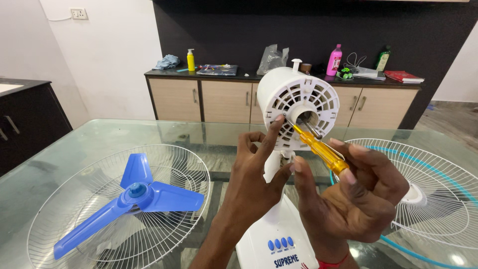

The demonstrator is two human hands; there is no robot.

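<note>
Two hands, one screwdriver (pixel 318 147), two grilles

White walls (pixel 114 55), dark wall panel (pixel 298 30), beige cabinets (pixel 224 102), glass table (pixel 59 159)

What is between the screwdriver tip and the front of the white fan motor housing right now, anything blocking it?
Nothing visible blocks it. The screwdriver, held in the right hand, already has its tip at the motor housing face. The left hand has only a fingertip beside the tip, not across it.
</note>
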